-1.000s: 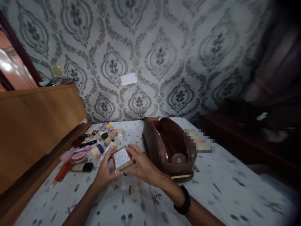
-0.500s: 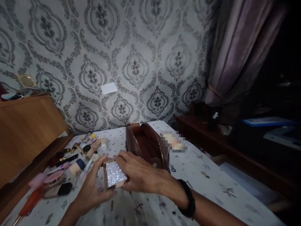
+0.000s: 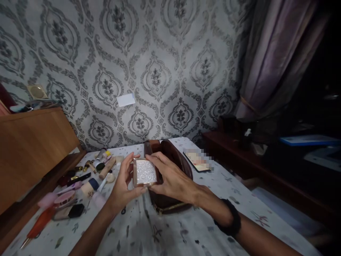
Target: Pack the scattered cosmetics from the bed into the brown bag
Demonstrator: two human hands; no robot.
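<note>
Between both hands I hold a square box with a glittery silver top (image 3: 146, 172) and a gold-coloured edge, perhaps a makeup compact. My left hand (image 3: 125, 183) grips its left side, thumb along the lower edge. My right hand (image 3: 170, 176) closes on its right side, fingers over the top corner and thumb below. A dark band circles the right wrist. Right behind the hands an unzipped brown bag (image 3: 173, 206) stands on the patterned sheet, partly covered by my right hand. The box is held in front of the bag's left side.
Several cosmetics lie at left, among them a foundation bottle (image 3: 69, 212), a pink round case (image 3: 64, 199) and an orange-handled tool (image 3: 39, 222). A phone (image 3: 198, 161) with a blurred screen lies right of the bag. A wooden board (image 3: 34, 142) borders the left side.
Both hands have raised the glittery box and shifted it slightly right, its top now facing me more. More of the bag's zipped front edge shows.
</note>
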